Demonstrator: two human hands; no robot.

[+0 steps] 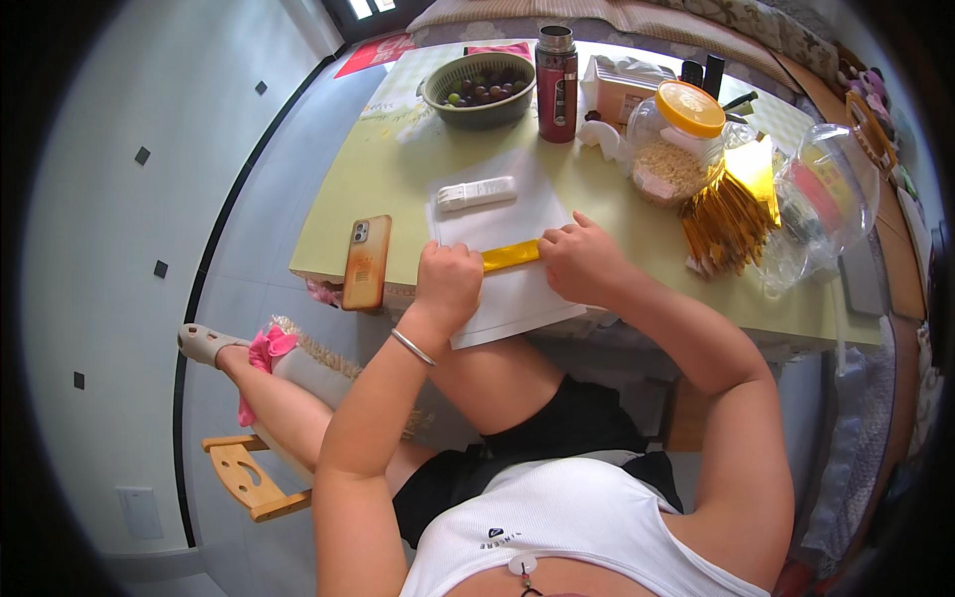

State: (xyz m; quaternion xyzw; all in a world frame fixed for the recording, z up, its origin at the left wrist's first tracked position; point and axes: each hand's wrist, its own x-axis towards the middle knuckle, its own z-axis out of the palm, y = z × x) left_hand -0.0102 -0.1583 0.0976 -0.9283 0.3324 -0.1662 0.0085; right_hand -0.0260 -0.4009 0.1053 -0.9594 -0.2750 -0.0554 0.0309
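A narrow yellow paper strip (pixel 510 256) lies across a white sheet (pixel 502 229) on the pale green table (pixel 368 189). My left hand (pixel 448 282) grips the strip's left end with the fingers curled over it; a silver bangle circles that wrist. My right hand (pixel 580 262) presses down on the strip's right end. Both hands rest on the sheet near the table's front edge. A white glue stick (pixel 477 193) lies on the sheet beyond the hands.
An orange phone (pixel 366 262) lies at the front left edge. At the back stand a bowl of dark fruit (pixel 478 90), a red flask (pixel 556 70) and a yellow-lidded jar (pixel 679 139). Gold strips (pixel 731 214) and a clear bag (pixel 831 194) are on the right.
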